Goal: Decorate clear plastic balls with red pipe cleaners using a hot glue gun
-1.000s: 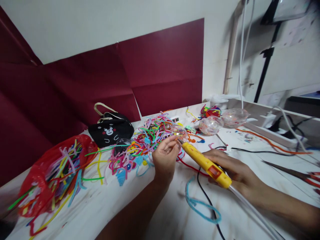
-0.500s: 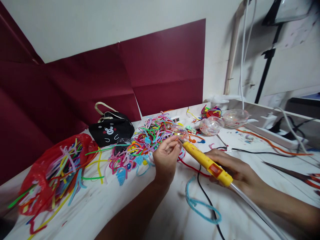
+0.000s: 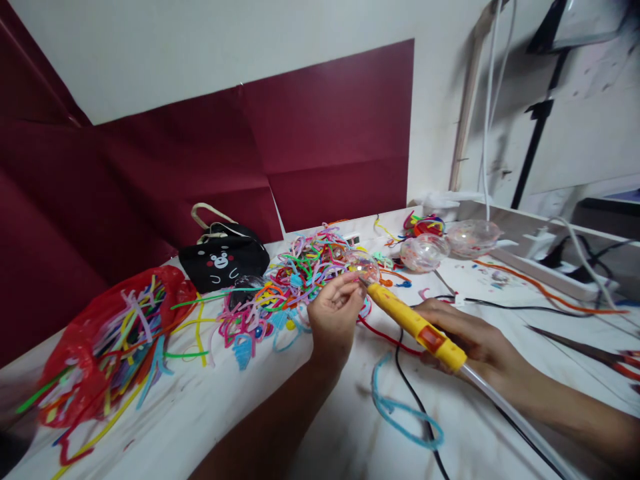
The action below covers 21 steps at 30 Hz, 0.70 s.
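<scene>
My right hand (image 3: pixel 467 340) is wrapped round a yellow glue gun (image 3: pixel 417 327) with a clear glue stick running out of its back end. The gun's nozzle touches or nearly touches the fingertips of my left hand (image 3: pixel 337 313). Those fingers are pinched together on something too small to make out. Just behind the fingertips is a clear plastic ball (image 3: pixel 364 265). A light-blue pipe cleaner (image 3: pixel 407 413) lies looped on the white table below the gun, across a black cable (image 3: pixel 413 390).
Left of my hands lies a tangled heap of coloured pipe cleaners (image 3: pixel 295 283). Farther left are a black pouch (image 3: pixel 225 260) and a red bag (image 3: pixel 85 353) of pipe cleaners. Scissors (image 3: pixel 585 350), clear balls (image 3: pixel 425 252) and a power strip (image 3: pixel 555 273) are at the right.
The view has shifted very slightly. Both hands and the glue gun hold nearly the same position as before.
</scene>
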{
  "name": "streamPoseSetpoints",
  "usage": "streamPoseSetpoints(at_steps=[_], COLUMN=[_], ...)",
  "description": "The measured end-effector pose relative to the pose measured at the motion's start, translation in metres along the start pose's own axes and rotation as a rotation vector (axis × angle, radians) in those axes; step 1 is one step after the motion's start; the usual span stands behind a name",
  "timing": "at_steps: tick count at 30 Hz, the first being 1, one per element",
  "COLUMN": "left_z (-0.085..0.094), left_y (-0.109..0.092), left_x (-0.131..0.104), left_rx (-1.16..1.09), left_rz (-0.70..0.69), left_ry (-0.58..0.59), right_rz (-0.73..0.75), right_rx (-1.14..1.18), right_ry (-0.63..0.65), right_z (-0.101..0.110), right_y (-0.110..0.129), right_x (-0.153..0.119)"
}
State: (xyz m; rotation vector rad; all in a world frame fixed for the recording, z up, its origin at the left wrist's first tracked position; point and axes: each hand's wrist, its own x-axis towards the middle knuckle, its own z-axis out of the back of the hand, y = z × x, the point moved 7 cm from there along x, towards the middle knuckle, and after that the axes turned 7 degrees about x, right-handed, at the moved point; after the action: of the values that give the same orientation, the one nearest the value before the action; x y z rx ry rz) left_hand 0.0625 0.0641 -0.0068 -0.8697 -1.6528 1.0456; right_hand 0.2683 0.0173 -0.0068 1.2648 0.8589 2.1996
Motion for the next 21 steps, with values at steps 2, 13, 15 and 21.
streamPoseSetpoints(at_steps=[2, 13, 15, 21], left_z=[0.000, -0.001, 0.000, 0.001], left_y=[0.000, 0.000, 0.000, 0.000], left_x=[0.000, -0.001, -0.001, -0.001], left_rx=[0.005, 0.001, 0.012, 0.027], left_rz=[0.002, -0.009, -0.009, -0.007], left_ry=[0.005, 0.009, 0.008, 0.009], right_rz=[0.018, 0.054, 0.042, -0.004], right_rx=[0.000, 0.014, 0.010, 0.014], right_ry=[-0.009, -0.073, -0.071, -0.007], right_z=[0.000, -0.002, -0.001, 0.000], right_y=[0.002, 0.011, 0.011, 0.004], right_x=[0.001, 0.003, 0.003, 0.001])
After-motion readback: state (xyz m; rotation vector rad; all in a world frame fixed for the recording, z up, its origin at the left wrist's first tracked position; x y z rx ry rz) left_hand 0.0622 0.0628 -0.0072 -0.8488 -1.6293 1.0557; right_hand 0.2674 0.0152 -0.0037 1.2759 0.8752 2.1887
